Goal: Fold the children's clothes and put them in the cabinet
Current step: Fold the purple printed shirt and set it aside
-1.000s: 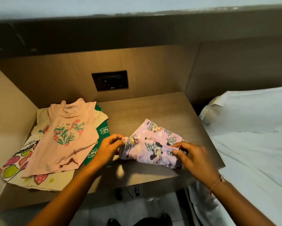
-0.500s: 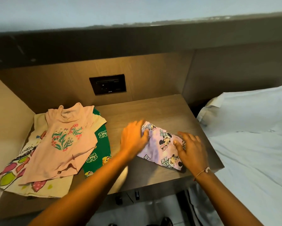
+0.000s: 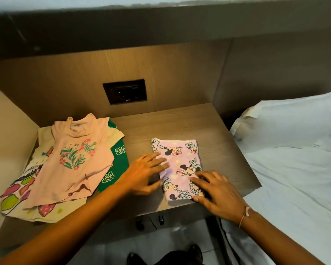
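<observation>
A folded lilac garment with cartoon-mouse print (image 3: 180, 159) lies flat on the wooden shelf (image 3: 180, 123), near its front right. My left hand (image 3: 143, 175) rests flat on the garment's left edge, fingers spread. My right hand (image 3: 216, 192) presses flat on its lower right corner. Neither hand grips anything. To the left lies a loose pile: a pink flower-print shirt (image 3: 72, 165) on top, a green printed garment (image 3: 116, 165) under it, and a cream garment with bright shapes (image 3: 17, 196) at the bottom.
A dark wall socket panel (image 3: 124, 91) sits in the wooden back wall. A wooden side wall (image 3: 6, 131) closes the shelf on the left. A bed with white sheets and a pillow (image 3: 294, 150) lies right of the shelf. Dark shoes (image 3: 180, 255) show below.
The lilac garment, lifted between both hands a second ago, has been folded over and now lies flat as a neat rectangle. Both hands have opened and smooth it down.
</observation>
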